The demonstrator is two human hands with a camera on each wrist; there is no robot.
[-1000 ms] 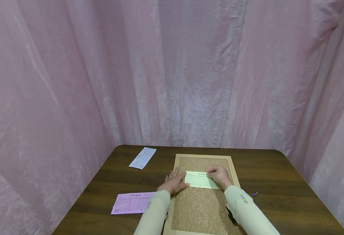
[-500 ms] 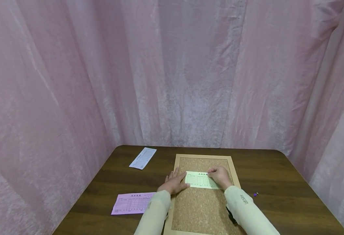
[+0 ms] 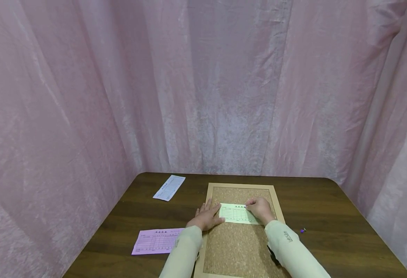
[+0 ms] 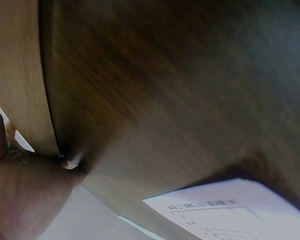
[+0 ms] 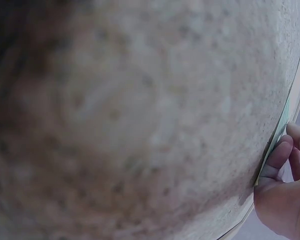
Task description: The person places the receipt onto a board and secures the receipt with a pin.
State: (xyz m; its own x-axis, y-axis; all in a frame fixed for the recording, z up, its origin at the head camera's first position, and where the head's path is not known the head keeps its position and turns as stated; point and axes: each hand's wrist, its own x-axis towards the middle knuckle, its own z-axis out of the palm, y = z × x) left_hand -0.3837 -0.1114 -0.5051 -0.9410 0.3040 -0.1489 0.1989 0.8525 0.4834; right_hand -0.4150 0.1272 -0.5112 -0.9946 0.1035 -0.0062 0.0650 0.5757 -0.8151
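Note:
A pale green printed slip [image 3: 236, 213] lies across the upper half of a cork board [image 3: 238, 247] with a light wooden frame. My left hand [image 3: 206, 217] rests on the frame's left side, fingers spread and thumb at the slip's lower left corner. In the left wrist view part of that hand [image 4: 25, 187] shows beside the frame. My right hand [image 3: 260, 208] lies over the slip's right part, finger and thumb pinched together at its top edge on a small push pin, mostly hidden by the fingers. The right wrist view shows the curled fingers [image 5: 280, 155] close over the green slip.
A pink printed slip [image 3: 156, 241] lies left of the board, partly under the left sleeve. A whitish slip [image 3: 169, 187] is at the table's back left. A purple push pin [image 3: 302, 231] lies right of the board on the dark wooden table [image 3: 328, 204]. Pink curtains [image 3: 231, 96] hang behind.
Almost nothing differs. Both hands keep their places on the board, and the right fingertips stay at the green slip's top edge, with only a tiny shift.

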